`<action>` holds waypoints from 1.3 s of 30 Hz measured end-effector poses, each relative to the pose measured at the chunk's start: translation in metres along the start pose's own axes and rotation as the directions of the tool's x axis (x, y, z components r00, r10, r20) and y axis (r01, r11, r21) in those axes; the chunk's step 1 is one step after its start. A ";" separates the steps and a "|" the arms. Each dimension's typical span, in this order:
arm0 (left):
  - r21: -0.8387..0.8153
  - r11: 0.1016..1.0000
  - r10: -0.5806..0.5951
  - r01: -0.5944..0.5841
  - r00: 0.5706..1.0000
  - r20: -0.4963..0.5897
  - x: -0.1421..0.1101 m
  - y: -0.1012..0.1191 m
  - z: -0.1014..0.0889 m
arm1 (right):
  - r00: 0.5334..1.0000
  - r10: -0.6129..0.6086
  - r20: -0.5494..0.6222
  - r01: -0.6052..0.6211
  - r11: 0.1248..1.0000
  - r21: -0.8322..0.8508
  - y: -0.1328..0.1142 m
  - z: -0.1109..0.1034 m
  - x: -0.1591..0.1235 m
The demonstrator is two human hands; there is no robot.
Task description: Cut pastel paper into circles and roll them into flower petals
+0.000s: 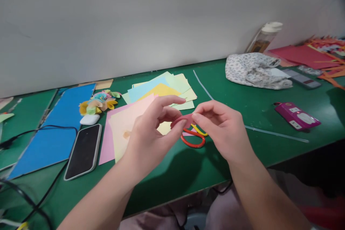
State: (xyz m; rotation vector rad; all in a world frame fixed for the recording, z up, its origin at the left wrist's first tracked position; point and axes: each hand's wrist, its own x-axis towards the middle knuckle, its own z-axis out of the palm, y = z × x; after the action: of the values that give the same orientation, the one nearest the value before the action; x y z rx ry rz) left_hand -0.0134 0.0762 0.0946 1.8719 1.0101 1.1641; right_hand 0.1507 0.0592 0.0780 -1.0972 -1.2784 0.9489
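Between my two hands, above the table, is a small piece of pink paper [185, 118]. My left hand [155, 129] pinches its left end between thumb and fingers, with the index finger raised and curved over it. The right end is gripped by the thumb and fingertips of my right hand [221, 125]. Just below the paper lie scissors with red and yellow handles [194, 145], their blades hidden. Cream and pink sheets [110, 149] lie under and beside my left hand, and a fan of pastel paper [164, 88] is spread behind.
A phone [83, 152], white case [90, 119], paper flowers [99, 102] and blue board [51, 133] lie left, with black cables nearby. To the right are a glue stick [277, 134], purple box [296, 115], patterned cloth bag [253, 70] and bottle [265, 37]. A wall stands behind.
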 end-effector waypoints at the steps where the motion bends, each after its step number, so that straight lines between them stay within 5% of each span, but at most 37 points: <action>1: -0.004 1.000 0.000 0.000 1.000 -0.002 0.000 0.000 0.000 | 1.000 0.002 0.011 -0.002 1.000 0.013 0.001 0.000 0.000; 9: -0.012 1.000 -0.019 0.020 0.999 0.040 0.001 -0.002 -0.003 | 0.999 -0.005 0.032 0.005 1.000 0.020 0.004 -0.001 0.000; 19: -0.010 0.999 -0.031 0.031 1.000 0.006 0.003 -0.003 -0.003 | 0.981 0.141 0.131 -0.150 0.987 0.058 0.008 0.002 -0.001; 39: 0.002 0.996 -0.091 0.091 0.996 -0.002 0.007 0.002 -0.009 | 0.973 0.102 0.209 -0.058 0.977 -0.206 0.004 0.002 0.000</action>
State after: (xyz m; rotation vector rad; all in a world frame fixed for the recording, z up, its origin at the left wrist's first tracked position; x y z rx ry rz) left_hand -0.0190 0.0825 0.1023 1.8066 1.0865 1.1122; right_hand 0.1487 0.0607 0.0739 -1.2328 -1.5448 1.0418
